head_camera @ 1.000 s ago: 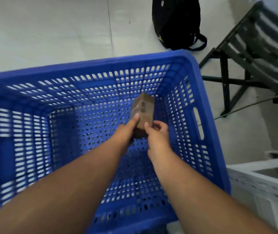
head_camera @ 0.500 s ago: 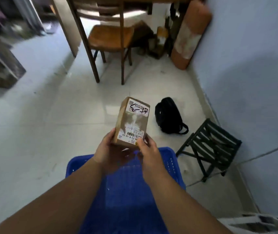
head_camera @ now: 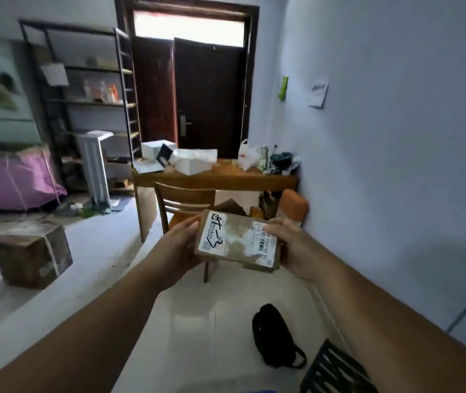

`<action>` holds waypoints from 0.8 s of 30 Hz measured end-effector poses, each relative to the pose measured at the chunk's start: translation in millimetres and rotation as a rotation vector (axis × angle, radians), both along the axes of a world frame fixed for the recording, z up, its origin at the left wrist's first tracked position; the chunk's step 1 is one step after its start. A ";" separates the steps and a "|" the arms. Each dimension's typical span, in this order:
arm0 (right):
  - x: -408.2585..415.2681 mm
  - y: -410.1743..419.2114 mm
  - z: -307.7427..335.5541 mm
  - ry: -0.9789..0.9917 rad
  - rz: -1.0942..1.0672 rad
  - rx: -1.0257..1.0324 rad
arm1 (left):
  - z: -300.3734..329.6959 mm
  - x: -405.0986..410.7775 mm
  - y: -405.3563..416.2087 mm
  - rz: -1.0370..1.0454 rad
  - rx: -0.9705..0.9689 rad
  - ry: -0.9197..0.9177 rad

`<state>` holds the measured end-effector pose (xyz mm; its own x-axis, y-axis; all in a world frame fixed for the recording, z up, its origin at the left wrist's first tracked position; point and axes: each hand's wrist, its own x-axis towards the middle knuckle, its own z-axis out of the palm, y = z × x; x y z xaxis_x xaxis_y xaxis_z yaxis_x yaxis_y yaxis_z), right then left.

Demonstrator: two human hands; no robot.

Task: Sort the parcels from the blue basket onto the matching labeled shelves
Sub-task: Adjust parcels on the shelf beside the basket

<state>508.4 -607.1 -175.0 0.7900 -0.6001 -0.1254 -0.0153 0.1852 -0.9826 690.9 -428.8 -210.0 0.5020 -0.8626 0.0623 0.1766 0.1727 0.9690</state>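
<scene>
Brown cardboard parcel [head_camera: 237, 240]: small flat box, held in the air at chest height in front of the person, long side lying left to right, broad face turned up to the camera; well apart from the shelving.
Labels on parcel: white sticker with black handwritten marks at the left end; white printed label with a barcode at the right end; pale scuffed patch between them.
Left hand [head_camera: 179, 248]: fingers curled around the parcel's left end, thumb lying along the top left edge.
Right hand [head_camera: 294, 249]: gripping the parcel's right end, thumb resting on the barcode label, fingers wrapped underneath.
Blue plastic basket [head_camera: 257, 391]: only a thin sliver of rim shows at the bottom edge of the view, below the arms.
Dark metal shelf rack [head_camera: 84, 102]: against the far left wall, several tiers, a white paper sheet hanging at an upper tier; small items on the middle tiers, too blurred to identify.
Wooden table [head_camera: 215, 178]: beyond the parcel, carrying white boxes and a white plastic bag.
Wooden chair [head_camera: 183, 198]: just in front of the table, partly hidden behind the parcel.
Black backpack [head_camera: 275, 336]: on the pale tiled floor, below the right forearm.
Large brown carton [head_camera: 32, 253]: on the floor at left.
Dark wooden double door [head_camera: 197, 92]: far wall, bright transom above.
</scene>
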 end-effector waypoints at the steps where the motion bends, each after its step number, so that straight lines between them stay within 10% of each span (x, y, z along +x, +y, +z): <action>1: -1.8 -0.6 28.8 -0.008 0.002 -0.036 | 21.1 -2.7 3.8 -0.044 -0.013 -0.037; 10: -10.3 10.0 157.5 -0.056 -0.177 -0.351 | 112.2 -45.6 15.5 -0.038 -0.084 -0.083; 24: 3.9 79.1 46.6 -0.137 -0.191 -0.314 | 69.3 -70.4 -1.5 0.013 -0.355 0.126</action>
<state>512.3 -528.0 -128.4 0.6574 -0.7302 0.1863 0.1255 -0.1378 -0.9825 620.4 -430.3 -140.7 0.5353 -0.7920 0.2938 0.2863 0.4973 0.8190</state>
